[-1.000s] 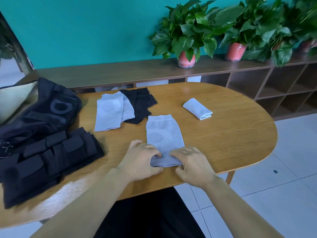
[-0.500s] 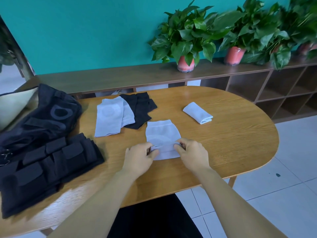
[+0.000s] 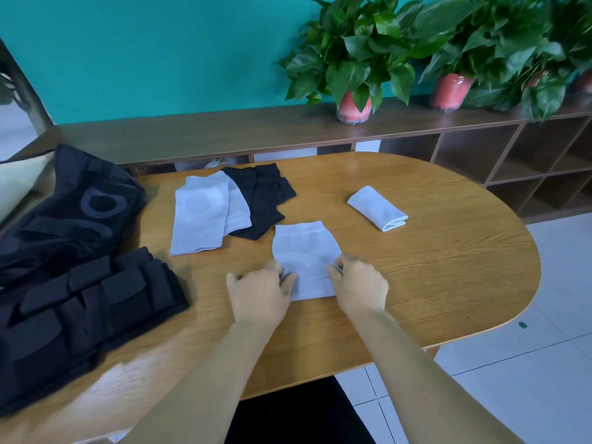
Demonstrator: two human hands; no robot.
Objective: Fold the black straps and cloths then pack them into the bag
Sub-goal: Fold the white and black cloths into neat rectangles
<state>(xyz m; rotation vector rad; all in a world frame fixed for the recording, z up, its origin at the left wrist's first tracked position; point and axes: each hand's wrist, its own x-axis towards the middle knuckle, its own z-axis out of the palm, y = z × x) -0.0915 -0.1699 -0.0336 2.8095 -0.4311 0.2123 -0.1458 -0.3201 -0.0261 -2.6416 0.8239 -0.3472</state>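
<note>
Grey cloth lies centre frame on the surface. Left hand and right hand, each grip pinching a side edge. Risk: uneven pull skews the fold; thin fabric may slip, fold springs open.

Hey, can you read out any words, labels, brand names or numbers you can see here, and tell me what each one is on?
No readable text in this view.
Black bag: large grey ring-like shapes printed on its side, maybe letters or a logo, but cut off by folds and not readable as a word.
Grey cloth between the left hand and right hand: faint round patch, no lettering.
</note>
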